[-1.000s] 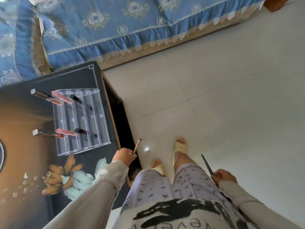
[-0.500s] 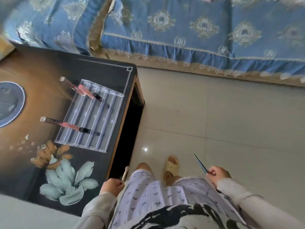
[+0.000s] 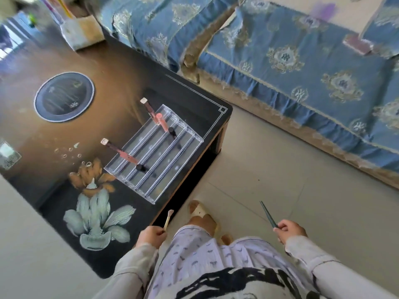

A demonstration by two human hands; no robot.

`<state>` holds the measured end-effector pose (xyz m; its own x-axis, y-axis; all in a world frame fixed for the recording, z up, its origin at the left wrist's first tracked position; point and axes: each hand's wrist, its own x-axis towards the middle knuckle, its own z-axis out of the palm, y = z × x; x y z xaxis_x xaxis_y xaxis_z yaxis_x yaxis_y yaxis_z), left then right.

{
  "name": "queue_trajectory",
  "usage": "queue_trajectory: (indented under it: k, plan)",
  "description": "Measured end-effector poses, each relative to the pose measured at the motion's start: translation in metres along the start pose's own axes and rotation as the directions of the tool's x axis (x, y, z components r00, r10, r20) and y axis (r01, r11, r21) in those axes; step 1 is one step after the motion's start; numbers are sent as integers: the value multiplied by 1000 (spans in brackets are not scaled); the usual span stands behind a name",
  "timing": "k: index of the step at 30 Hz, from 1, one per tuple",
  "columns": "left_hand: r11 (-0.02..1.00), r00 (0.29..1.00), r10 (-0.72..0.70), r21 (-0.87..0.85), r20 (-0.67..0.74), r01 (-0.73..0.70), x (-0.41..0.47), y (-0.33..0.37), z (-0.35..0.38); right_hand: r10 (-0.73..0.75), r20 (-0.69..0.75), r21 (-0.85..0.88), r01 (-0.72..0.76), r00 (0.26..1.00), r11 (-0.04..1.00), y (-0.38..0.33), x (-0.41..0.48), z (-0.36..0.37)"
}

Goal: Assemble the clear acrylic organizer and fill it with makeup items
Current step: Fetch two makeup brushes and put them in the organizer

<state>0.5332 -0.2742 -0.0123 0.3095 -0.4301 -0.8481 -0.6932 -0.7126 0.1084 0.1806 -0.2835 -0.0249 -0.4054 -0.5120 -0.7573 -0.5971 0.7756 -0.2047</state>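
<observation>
Left hand (image 3: 150, 235) gripping pale brush (image 3: 168, 219); right hand (image 3: 290, 230) gripping dark pencil (image 3: 268, 214); acrylic organizer (image 3: 154, 152) on table (image 3: 64, 130), partly filled.

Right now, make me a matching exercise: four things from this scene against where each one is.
Things:
1. small brush
2. dark pencil
3. clear organizer
4. slipper

Places:
A. on the tiled floor
B. in the left hand
C. on the dark table
D. in the right hand

Pairs: 1-B, 2-D, 3-C, 4-A
</observation>
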Motion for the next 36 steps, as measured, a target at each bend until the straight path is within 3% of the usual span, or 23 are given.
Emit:
queue_trajectory:
  k: [10,14,22,24,26,30,36]
  plan:
    - [991,990,121,-44,-66,-124,25,45,-55,-86,123,-228,112,989,967,-74,24,-8]
    - [986,995,60,-149,-79,-71,26,38,-55,-138,172,-298,186,975,936,-112,35,-10]
    - [907,979,-203,-384,-35,174,10,5,-21,-281,276,-441,381,919,813,-196,65,-15]
    - [855,966,-259,-464,3,230,4,2,-10,-338,354,-529,485,872,696,-220,71,-18]
    - [791,946,-321,-533,57,300,-2,3,2,-375,454,-639,589,808,496,-247,71,-21]
    - [723,922,-373,-589,105,360,-12,23,21,-495,603,-597,765,625,240,-298,59,-10]
    - [617,909,-399,-697,123,365,-22,61,45,-522,743,-576,797,419,-181,-358,34,34]
